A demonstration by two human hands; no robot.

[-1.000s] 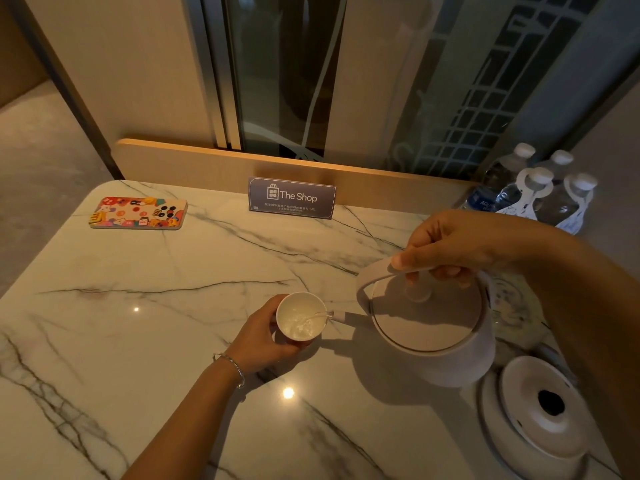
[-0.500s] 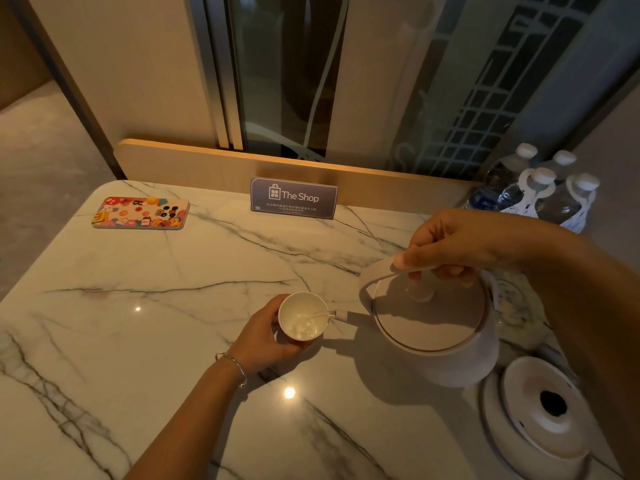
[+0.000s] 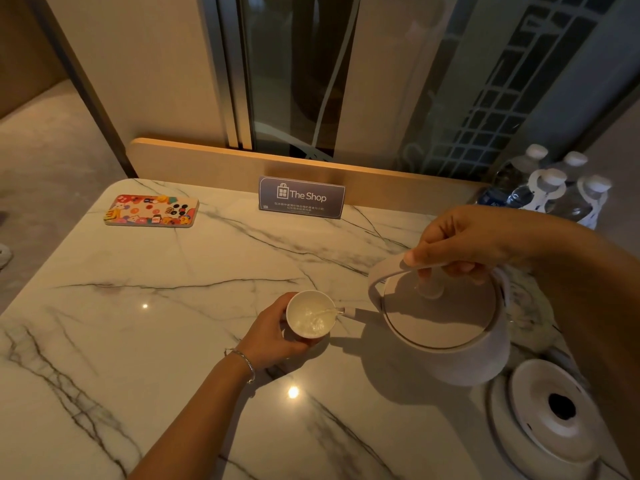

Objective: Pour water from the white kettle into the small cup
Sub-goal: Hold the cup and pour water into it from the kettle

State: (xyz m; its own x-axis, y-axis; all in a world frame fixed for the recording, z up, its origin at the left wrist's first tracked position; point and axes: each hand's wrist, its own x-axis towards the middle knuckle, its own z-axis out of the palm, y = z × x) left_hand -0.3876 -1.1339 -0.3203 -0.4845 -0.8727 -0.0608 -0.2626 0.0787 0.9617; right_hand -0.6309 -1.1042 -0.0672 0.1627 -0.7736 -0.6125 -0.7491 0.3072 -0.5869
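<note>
The white kettle (image 3: 446,327) hangs tilted to the left above the marble table, its lid on. My right hand (image 3: 464,242) grips its arched handle from above. A thin stream of water runs from the spout into the small white cup (image 3: 310,318), which stands on the table just left of the spout and holds some water. My left hand (image 3: 273,334) wraps around the cup's left and near side.
The round kettle base (image 3: 543,415) sits at the right near corner of the marble table (image 3: 166,341). Several water bottles (image 3: 554,192) stand at the back right. A "The Shop" sign (image 3: 302,197) leans on the back ledge, a colourful phone case (image 3: 151,210) lies far left.
Both hands, the kettle and the cup have stayed almost in place. Water keeps running from the spout into the cup.
</note>
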